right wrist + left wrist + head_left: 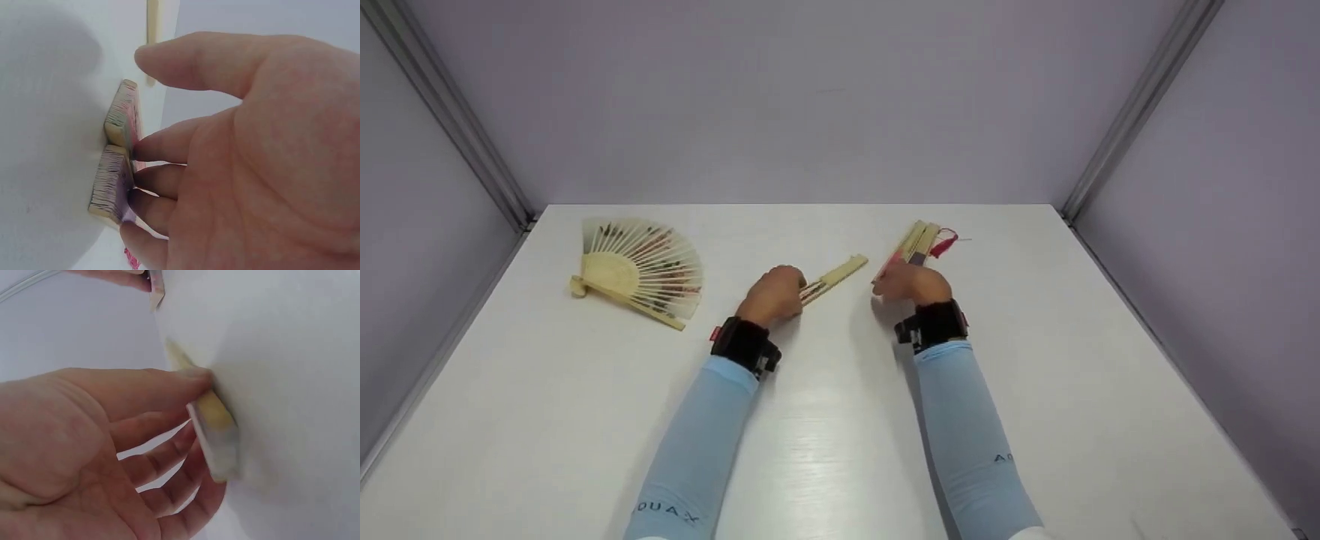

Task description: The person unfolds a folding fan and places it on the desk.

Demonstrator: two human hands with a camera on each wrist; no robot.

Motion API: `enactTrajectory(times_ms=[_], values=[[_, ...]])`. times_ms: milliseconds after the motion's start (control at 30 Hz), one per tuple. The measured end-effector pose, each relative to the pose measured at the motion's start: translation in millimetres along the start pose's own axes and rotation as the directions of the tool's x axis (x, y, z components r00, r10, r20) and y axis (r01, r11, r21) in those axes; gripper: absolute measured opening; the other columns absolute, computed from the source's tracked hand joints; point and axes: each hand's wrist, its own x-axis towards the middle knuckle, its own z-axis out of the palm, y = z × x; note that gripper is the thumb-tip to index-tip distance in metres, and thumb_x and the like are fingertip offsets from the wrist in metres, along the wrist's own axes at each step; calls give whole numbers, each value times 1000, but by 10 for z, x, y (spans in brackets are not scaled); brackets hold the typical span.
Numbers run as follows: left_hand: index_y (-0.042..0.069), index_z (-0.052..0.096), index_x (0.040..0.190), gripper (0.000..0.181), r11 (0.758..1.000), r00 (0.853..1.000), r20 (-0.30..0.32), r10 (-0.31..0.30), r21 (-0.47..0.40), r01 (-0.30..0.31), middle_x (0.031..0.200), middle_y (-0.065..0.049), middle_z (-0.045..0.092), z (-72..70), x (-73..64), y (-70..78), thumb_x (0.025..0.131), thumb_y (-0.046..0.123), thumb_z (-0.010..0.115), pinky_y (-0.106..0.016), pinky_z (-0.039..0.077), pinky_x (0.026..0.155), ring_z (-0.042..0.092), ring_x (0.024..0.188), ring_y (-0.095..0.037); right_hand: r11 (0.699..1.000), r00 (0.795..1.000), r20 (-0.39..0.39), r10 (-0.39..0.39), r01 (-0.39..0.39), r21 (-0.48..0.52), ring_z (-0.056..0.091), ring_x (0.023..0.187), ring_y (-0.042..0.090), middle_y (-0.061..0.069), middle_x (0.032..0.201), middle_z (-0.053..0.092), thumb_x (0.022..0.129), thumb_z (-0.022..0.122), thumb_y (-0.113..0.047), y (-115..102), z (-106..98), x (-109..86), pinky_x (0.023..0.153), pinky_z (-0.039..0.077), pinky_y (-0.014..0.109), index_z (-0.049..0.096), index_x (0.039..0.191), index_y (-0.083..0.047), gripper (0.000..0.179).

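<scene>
My left hand (774,295) holds a folded fan (840,275) of pale wood. In the left wrist view the thumb (194,377) lies on one side of that fan (219,419) and the fingers curl round the other. Two more folded fans lie side by side under my right hand (913,283): one with pink and green leaf edges (122,112), one with a purple leaf (111,185). The right fingertips (140,197) touch their upper faces, and the thumb (163,62) stands apart from them. A red tassel (944,244) sticks out beside these two.
A spread fan (611,274) with a flowered leaf lies at the left of the white table (810,450). Grey-white walls (810,97) with metal corner posts (1140,105) enclose the table at the back and both sides.
</scene>
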Motion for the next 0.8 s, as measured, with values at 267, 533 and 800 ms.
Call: enactTrajectory(times_ms=[267, 533, 800], values=[[7, 73, 137, 42, 1000, 1000, 23, -21, 18, 20, 156, -19, 63, -109, -51, -92, 104, -5, 50, -55, 46, 125, 55, 146, -41, 898, 982, -82, 170, -121, 423, 52, 151, 31, 11, 166, 52, 100, 75, -26, -291, -32, 54, 129, 44, 53, 52, 161, -16, 66], [-8, 62, 139, 38, 981, 961, -198, -195, -55, 187, 146, -33, 55, -72, -96, -3, 104, 6, 58, -62, 53, 110, 53, 136, -51, 941, 978, -178, 105, -40, 335, 64, 105, 26, 12, 126, 75, 94, 78, -18, -658, 33, 154, 99, 60, 46, 71, 122, -5, 32], [-1, 67, 112, 26, 973, 993, 16, -117, -200, 118, 97, -6, 59, -29, -2, 142, 103, 24, 68, -31, 46, 74, 52, 85, -20, 908, 962, -229, 146, -39, 418, 56, 67, 15, 1, 76, 66, 87, 87, -16, -761, 70, 209, 61, 45, 30, 73, 91, -3, 19]])
